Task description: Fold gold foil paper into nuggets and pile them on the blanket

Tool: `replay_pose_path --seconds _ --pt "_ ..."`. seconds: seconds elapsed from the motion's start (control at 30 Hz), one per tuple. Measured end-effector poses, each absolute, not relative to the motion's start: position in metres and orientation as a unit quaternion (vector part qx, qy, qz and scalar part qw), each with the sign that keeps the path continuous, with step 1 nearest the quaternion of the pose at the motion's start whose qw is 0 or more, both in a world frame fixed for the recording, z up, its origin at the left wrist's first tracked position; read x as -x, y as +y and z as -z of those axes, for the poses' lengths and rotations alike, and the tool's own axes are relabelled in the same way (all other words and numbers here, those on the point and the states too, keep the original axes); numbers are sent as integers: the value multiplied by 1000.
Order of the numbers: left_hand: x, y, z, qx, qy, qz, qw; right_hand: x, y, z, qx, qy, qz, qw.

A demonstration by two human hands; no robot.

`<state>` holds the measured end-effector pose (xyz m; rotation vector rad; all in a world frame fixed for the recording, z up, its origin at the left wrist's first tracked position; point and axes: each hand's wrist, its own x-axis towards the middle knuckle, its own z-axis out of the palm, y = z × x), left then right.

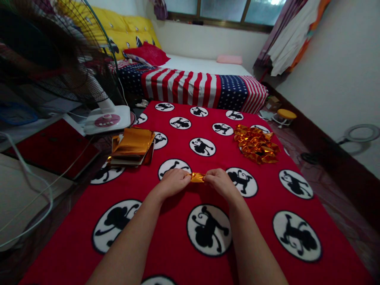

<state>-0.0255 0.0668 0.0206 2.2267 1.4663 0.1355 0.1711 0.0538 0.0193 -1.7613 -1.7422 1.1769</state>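
Observation:
Between my two hands, just above the red cloth with monkey prints (178, 146), is a small piece of shiny gold foil paper (197, 177), rolled and narrowed at its ends. My left hand (175, 182) pinches its left end, and my right hand (219, 182) pinches the right end. The fingertips hide both ends. To the left lies a stack of flat gold foil sheets (133, 142) with pale edges. At the right, a heap of twisted gold foil pieces (257, 144) rests on the cloth.
A standing fan (107, 118) is at the left, beside a white cable (49, 190). Beyond the cloth is a bed with a striped and starred cover (184, 85). A yellow-topped stool (286, 114) and a ring-shaped lamp (360, 132) stand to the right by the wall.

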Motion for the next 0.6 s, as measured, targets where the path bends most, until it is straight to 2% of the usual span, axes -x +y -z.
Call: replay_pose_path --seconds 0.2,0.6 --pt "26 65 -22 -812 535 -46 228 -170 55 -19 639 -615 -415 203" --pt "27 66 -20 -806 538 -58 240 -171 53 -16 611 -587 -479 230"
